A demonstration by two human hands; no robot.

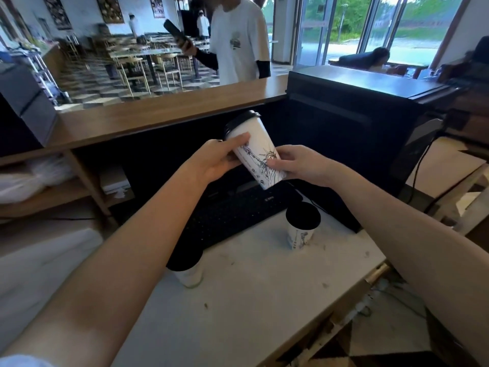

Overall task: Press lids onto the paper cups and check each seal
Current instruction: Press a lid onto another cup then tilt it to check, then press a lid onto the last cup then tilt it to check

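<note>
I hold a tall white paper cup (255,147) with a line drawing on its side, tilted with its top to the upper left. A black lid (239,120) sits on that top. My left hand (218,161) grips the cup's upper part near the lid. My right hand (299,164) grips its lower part. A second lidded cup (301,226) stands upright on the white counter (264,300) to the right. A third lidded cup (189,268) stands beside my left forearm, partly hidden by it.
A black keyboard (238,215) lies behind the cups, with a dark monitor (357,133) at the right. A wooden bar top (158,112) runs across the back, a person with a phone standing beyond it. Shelves with bags are at the left.
</note>
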